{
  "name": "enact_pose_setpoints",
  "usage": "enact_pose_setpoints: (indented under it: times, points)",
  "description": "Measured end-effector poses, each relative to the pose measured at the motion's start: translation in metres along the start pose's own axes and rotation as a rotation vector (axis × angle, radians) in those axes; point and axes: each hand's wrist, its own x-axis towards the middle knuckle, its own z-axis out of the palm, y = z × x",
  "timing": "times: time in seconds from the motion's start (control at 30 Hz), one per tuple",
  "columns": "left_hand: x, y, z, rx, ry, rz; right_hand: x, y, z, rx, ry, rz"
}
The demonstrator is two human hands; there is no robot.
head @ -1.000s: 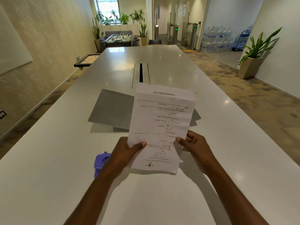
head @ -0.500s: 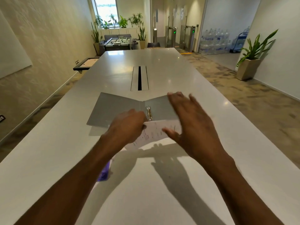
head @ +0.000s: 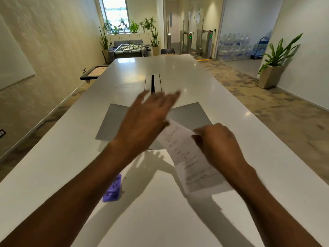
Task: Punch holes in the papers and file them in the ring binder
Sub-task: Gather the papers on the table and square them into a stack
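An open grey ring binder (head: 190, 114) lies flat on the long white table (head: 53, 157); its rings are hidden behind my left hand. My left hand (head: 147, 120) hovers over the binder's middle, blurred, fingers spread and holding nothing. My right hand (head: 217, 141) pinches the right edge of the printed papers (head: 188, 157), which slant from the binder's near edge down toward me. A purple hole punch (head: 113, 190) lies on the table beneath my left forearm.
A dark cable slot (head: 152, 82) runs along the table's middle beyond the binder. A potted plant (head: 272, 72) stands on the floor at the right. A football table (head: 130, 49) and water bottles (head: 233, 49) are far back.
The papers, held upright in both hands a second ago, came down to the binder. My left hand has let go and moved forward over the binder; my right hand now grips the papers' right edge.
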Motion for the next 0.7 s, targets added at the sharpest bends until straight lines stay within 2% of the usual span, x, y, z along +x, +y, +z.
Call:
enact_pose_setpoints:
  times: [0.07,0.13,0.2,0.33,0.4,0.47,0.57,0.7]
  points:
    - [-0.005,-0.015,-0.004,-0.120,0.233,-0.153,0.000,0.022,-0.001,0.207,0.026,0.106]
    - [-0.018,-0.019,0.003,-0.372,0.291,-0.402,-0.003,0.040,0.001,0.443,0.028,0.265]
    - [-0.033,-0.013,0.021,-0.677,0.208,-0.669,-0.011,0.050,0.005,0.704,0.032,0.430]
    - [-0.071,0.003,0.061,-1.340,-0.150,-1.082,-0.026,0.061,0.024,1.057,-0.031,0.577]
    - [-0.089,0.011,0.073,-1.601,-0.293,-1.113,-0.033,0.062,0.034,1.179,-0.055,0.622]
    - [-0.101,0.016,0.081,-1.747,-0.339,-1.123,-0.039,0.062,0.044,1.257,-0.088,0.654]
    - [-0.113,0.017,0.091,-1.757,-0.318,-1.152,-0.045,0.060,0.056,1.317,-0.132,0.682]
    - [-0.122,0.014,0.100,-1.645,-0.273,-1.179,-0.049,0.058,0.074,1.348,-0.191,0.692]
